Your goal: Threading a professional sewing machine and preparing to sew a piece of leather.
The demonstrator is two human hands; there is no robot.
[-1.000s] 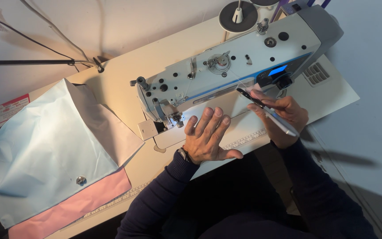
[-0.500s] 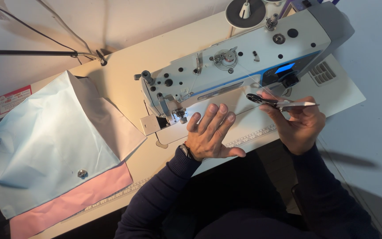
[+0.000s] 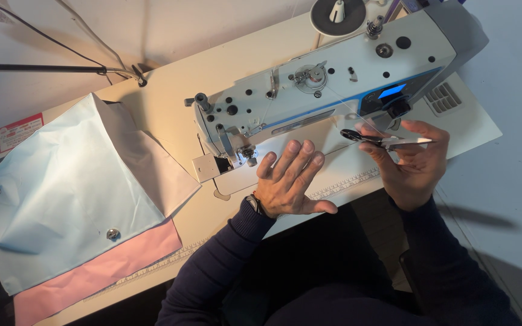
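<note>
The sewing machine (image 3: 333, 78) has a smooth, slightly glossy painted body with shiny metal knobs. At nine o'clock lie matt cloth pieces, pale blue (image 3: 61, 199) and pink (image 3: 98, 271), on the smooth matt table (image 3: 170, 102). The scissors (image 3: 382, 140) look like polished metal.

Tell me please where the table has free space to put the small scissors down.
Bare tabletop lies between the pale blue folded fabric and the white sewing machine. Another patch is right of the machine's grey vent, by the table corner. It is crowded near the needle, where the left hand lies flat and the right hand holds the black-handled scissors.
</note>
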